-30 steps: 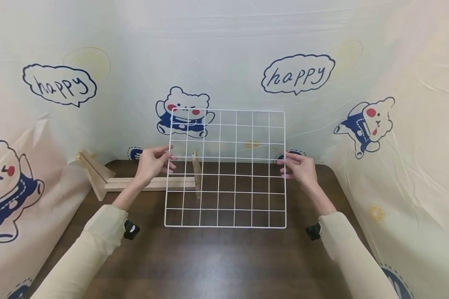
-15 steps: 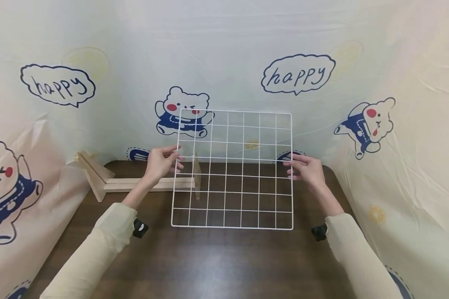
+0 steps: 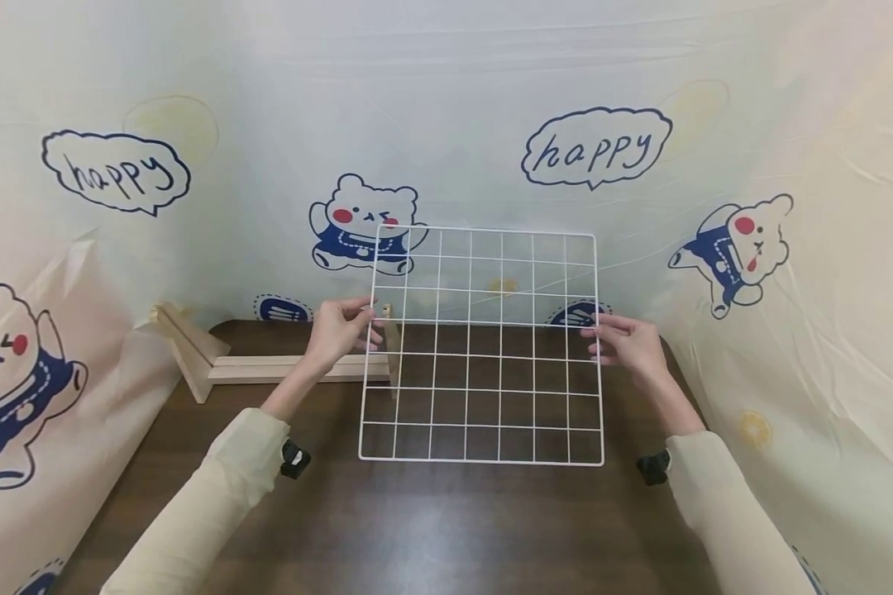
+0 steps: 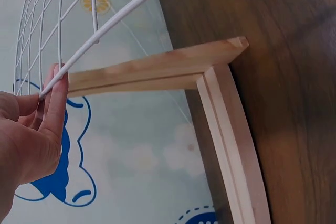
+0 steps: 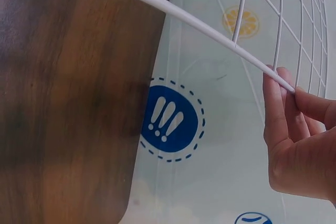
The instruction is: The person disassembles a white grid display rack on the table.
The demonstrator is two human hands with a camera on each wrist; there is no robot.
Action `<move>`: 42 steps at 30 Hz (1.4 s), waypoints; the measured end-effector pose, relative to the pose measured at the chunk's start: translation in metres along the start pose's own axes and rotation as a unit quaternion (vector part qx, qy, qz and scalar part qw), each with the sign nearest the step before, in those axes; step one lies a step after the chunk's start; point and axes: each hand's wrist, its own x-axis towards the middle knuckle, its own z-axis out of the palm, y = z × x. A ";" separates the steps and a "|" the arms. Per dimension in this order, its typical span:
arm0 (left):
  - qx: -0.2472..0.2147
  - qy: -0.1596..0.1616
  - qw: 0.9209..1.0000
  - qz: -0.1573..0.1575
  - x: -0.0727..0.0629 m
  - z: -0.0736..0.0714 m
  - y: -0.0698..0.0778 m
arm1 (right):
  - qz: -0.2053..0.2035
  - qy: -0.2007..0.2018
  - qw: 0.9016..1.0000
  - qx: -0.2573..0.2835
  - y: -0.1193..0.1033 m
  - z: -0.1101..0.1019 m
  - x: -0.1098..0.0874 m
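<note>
The fingers of the left hand [image 3: 335, 335] and right hand [image 3: 632, 345] pinch closely opposite side edges of the white wire grid [image 3: 468, 323], mostly right of the wooden stand [image 3: 256, 371], so both should move evenly to avoid tilting.

White wire grid [image 3: 500, 357], tilted, between both hands [image 3: 337, 332] [image 3: 634, 344]

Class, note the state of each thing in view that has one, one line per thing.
White wire grid: roughly upright, held by both sides
Left hand: pinching the grid's edge
Right hand: pinching the opposite edge
Wooden stand: standing, partly behind the grid
Cloth: hanging, creased
</note>
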 end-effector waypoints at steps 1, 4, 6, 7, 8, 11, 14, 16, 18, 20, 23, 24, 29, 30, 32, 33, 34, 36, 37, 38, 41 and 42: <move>-0.006 0.000 1.000 0.000 0.000 0.003 0.000 | 0.000 0.001 1.000 0.000 0.001 -0.002 0.000; -0.026 -0.001 1.000 -0.002 0.000 0.010 -0.001 | -0.001 0.000 1.000 0.001 0.003 -0.006 -0.001; -0.041 -0.002 0.999 -0.004 -0.001 0.014 -0.002 | 0.001 0.002 1.000 0.000 0.004 -0.010 -0.001; -0.048 -0.003 0.999 -0.005 -0.001 0.016 -0.003 | 0.004 0.003 1.000 -0.001 0.005 -0.011 -0.002; -0.052 -0.004 0.999 -0.005 0.000 0.018 -0.003 | 0.006 0.003 1.000 0.001 0.005 -0.012 -0.002; -0.054 -0.008 0.998 0.000 0.000 0.024 -0.005 | 0.013 0.004 1.000 0.007 0.006 -0.017 -0.004; -0.056 -0.006 0.998 0.004 0.000 0.028 -0.006 | 0.019 0.005 1.000 0.010 0.007 -0.021 -0.005; -0.057 -0.005 0.998 0.006 0.001 0.030 -0.005 | 0.020 0.008 1.000 0.005 0.008 -0.023 -0.005; -0.064 0.001 0.998 0.000 0.001 0.033 -0.003 | 0.022 0.012 1.000 0.005 0.010 -0.025 -0.005; -0.065 0.002 0.998 -0.006 0.002 0.036 -0.001 | 0.024 0.017 1.000 0.003 0.011 -0.027 -0.005; -0.068 0.001 0.998 -0.017 0.003 0.041 0.002 | 0.028 0.023 0.999 0.003 0.014 -0.030 -0.007; -0.065 -0.001 0.998 -0.016 0.001 0.042 0.007 | 0.030 0.025 0.999 0.004 0.015 -0.031 -0.007; -0.066 0.004 0.998 0.004 0.003 0.051 0.005 | 0.037 0.030 0.999 0.002 0.017 -0.038 -0.008; -0.067 0.006 0.998 0.008 0.003 0.053 0.003 | 0.039 0.030 0.999 0.003 0.017 -0.040 -0.008; -0.068 0.009 0.998 0.007 0.004 0.056 -0.003 | 0.040 0.033 0.999 -0.004 0.017 -0.041 -0.009; -0.069 0.009 0.998 0.006 0.003 0.058 -0.003 | 0.040 0.033 0.999 -0.006 0.018 -0.042 -0.009; -0.071 0.009 0.997 0.004 0.003 0.059 -0.004 | 0.040 0.034 0.999 -0.007 0.018 -0.043 -0.009; -0.068 0.008 0.998 0.001 0.003 0.062 -0.006 | 0.039 0.034 0.999 -0.010 0.020 -0.044 -0.010; -0.068 0.007 0.998 0.000 0.002 0.063 -0.007 | 0.038 0.035 0.999 -0.012 0.021 -0.045 -0.010; -0.071 0.006 0.997 -0.003 0.002 0.064 -0.007 | 0.038 0.034 0.999 -0.013 0.022 -0.046 -0.011; -0.072 0.000 0.997 -0.007 0.002 0.068 -0.011 | 0.037 0.034 0.999 -0.020 0.025 -0.049 -0.012; -0.074 0.000 0.997 -0.008 0.001 0.070 -0.012 | 0.038 0.035 0.998 -0.022 0.026 -0.049 -0.012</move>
